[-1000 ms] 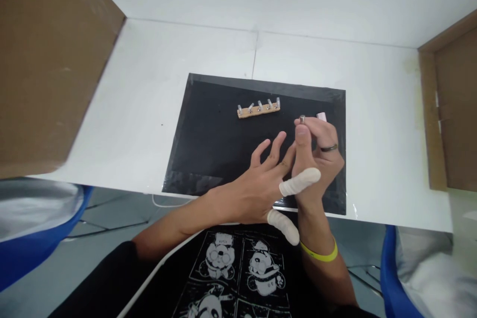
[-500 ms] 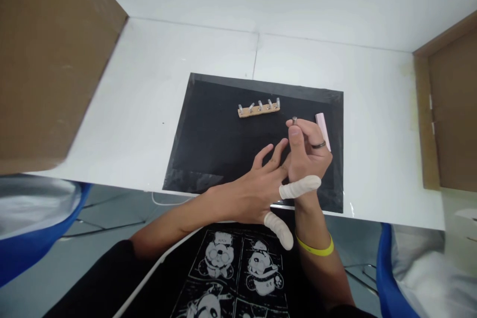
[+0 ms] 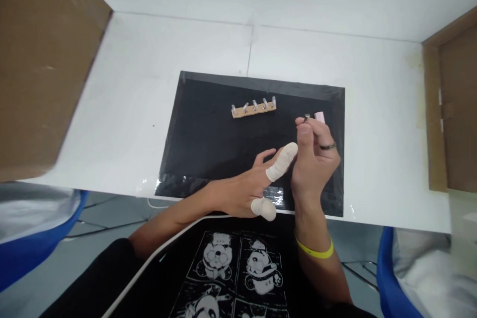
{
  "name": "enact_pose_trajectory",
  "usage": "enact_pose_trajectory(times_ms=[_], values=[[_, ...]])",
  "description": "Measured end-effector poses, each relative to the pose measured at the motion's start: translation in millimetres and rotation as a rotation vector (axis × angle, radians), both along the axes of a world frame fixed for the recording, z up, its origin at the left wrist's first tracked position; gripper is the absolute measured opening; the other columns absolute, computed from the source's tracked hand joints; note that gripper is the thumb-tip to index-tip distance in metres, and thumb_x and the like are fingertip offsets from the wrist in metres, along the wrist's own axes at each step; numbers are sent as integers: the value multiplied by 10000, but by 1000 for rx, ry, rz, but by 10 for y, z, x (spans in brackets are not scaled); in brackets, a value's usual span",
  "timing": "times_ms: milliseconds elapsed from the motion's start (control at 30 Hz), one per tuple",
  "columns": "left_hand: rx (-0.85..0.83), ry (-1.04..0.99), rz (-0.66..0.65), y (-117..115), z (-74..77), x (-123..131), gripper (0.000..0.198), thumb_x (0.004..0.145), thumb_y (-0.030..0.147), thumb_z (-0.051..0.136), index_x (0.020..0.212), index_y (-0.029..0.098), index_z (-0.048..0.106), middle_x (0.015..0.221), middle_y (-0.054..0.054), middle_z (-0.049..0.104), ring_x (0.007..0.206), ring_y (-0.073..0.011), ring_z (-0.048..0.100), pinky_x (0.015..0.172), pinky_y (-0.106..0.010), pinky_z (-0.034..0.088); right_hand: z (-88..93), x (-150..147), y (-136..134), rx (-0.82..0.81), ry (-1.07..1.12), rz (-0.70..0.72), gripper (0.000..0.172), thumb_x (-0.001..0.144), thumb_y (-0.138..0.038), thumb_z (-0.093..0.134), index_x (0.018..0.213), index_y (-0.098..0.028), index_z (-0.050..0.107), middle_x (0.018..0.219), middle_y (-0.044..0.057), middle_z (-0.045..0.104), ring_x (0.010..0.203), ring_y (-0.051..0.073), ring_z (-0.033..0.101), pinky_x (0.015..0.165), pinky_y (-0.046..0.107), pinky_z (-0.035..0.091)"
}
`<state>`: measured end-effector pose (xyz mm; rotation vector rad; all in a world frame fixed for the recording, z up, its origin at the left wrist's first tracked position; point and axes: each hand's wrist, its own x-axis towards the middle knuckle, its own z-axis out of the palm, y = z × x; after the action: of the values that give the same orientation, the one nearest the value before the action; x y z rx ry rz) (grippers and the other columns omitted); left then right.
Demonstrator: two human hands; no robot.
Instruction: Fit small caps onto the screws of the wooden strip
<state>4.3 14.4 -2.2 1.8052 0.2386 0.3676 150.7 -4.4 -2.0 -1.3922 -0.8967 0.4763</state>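
My right hand [image 3: 315, 159] hovers over the right part of a black mat [image 3: 208, 139], fingers pinched on a small metal bolt [image 3: 306, 117] held at the fingertips. It wears a dark ring and a yellow wristband. My left hand [image 3: 253, 184] rests beside it on the mat's near edge, fingers loosely spread, with white finger cots on thumb and index finger; it holds nothing. A small wooden strip [image 3: 253, 108] with several metal bolts standing in it lies farther back on the mat. A pale pink piece [image 3: 320, 117] lies just behind my right hand.
The mat lies on a white table [image 3: 126, 109]. Brown cardboard walls stand at the left [image 3: 40, 59] and right [image 3: 454, 109]. Blue chairs [image 3: 391, 278] show below the table edge on both sides.
My left index finger left my right wrist and now points forward beside the right hand. My right hand dipped left, then returned to the right with the bolt.
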Motion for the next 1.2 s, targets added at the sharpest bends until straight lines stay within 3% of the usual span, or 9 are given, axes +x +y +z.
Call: enact_pose_trajectory(times_ms=[100, 233, 467, 667, 833, 933, 1000, 1100, 1200], values=[[8, 19, 19, -27, -31, 9, 1077, 960, 725, 480, 1634, 224, -195, 1744, -176, 13, 1616, -389, 10, 1280, -600, -90, -36, -58, 70, -26, -63, 24, 112, 953, -295, 652, 938, -237, 747, 996, 14, 717, 960, 159, 682, 898, 360, 572], [-25, 51, 47, -66, -58, -23, 1177, 896, 807, 498, 1641, 186, -169, 1742, -185, -14, 1608, -414, -52, 1280, -620, -51, -125, -111, 98, -78, -146, 2, 121, 957, -323, 655, 952, -254, 754, 1020, 21, 695, 1005, 181, 659, 923, 381, 563], [-74, 58, 32, -46, -32, -78, 1203, 843, 907, 400, 1655, 181, -111, 1735, -176, -96, 1600, -405, -134, 1269, -605, -118, -49, -75, 56, -44, 68, 65, 101, 942, -292, 668, 947, -227, 745, 992, 11, 727, 968, 160, 698, 918, 354, 554], [-76, 60, 35, -60, -1, -46, 1144, 892, 875, 353, 1653, 159, -113, 1737, -182, -73, 1602, -377, -149, 1269, -605, -104, -75, -106, 76, -44, 20, 87, 110, 949, -296, 664, 933, -223, 744, 990, 17, 707, 973, 171, 688, 905, 362, 543], [-84, 40, 32, -54, -31, -52, 1209, 818, 946, 339, 1666, 177, -49, 1744, -166, 3, 1612, -365, -111, 1293, -564, -79, -80, -55, 46, -57, -16, 41, 120, 939, -319, 667, 939, -229, 747, 1014, 19, 721, 992, 174, 686, 945, 378, 545], [-133, 91, 41, -33, -6, -90, 1122, 839, 926, 348, 1674, 234, 61, 1745, -129, 73, 1623, -351, -46, 1306, -571, 10, -72, 75, 10, -69, 27, -3, 154, 941, -353, 657, 923, -223, 737, 988, 10, 745, 989, 164, 696, 999, 387, 536], [-142, 102, 74, -30, 22, -111, 922, 930, 804, 435, 1659, 295, 191, 1735, -100, 158, 1628, -326, 35, 1305, -573, 79, -95, 179, -9, -69, 36, -39, 177, 935, -379, 668, 924, -216, 737, 988, 11, 747, 1001, 168, 698, 1028, 401, 527], [-73, 14, 217, -41, 46, -113, 643, 995, 553, 597, 1570, 321, 426, 1670, -90, 361, 1611, -289, 190, 1296, -555, 166, -160, 311, -28, -53, 80, -73, 189, 914, -386, 699, 924, -202, 742, 988, 21, 741, 1059, 192, 703, 1028, 408, 530], [51, -63, 387, -46, 56, -83, 461, 958, 458, 699, 1377, 269, 651, 1589, -115, 488, 1580, -303, 289, 1257, -561, 259, -217, 382, -50, -26, 125, -94, 202, 896, -396, 732, 922, -196, 753, 984, 28, 739, 1067, 201, 704, 1021, 410, 527]])
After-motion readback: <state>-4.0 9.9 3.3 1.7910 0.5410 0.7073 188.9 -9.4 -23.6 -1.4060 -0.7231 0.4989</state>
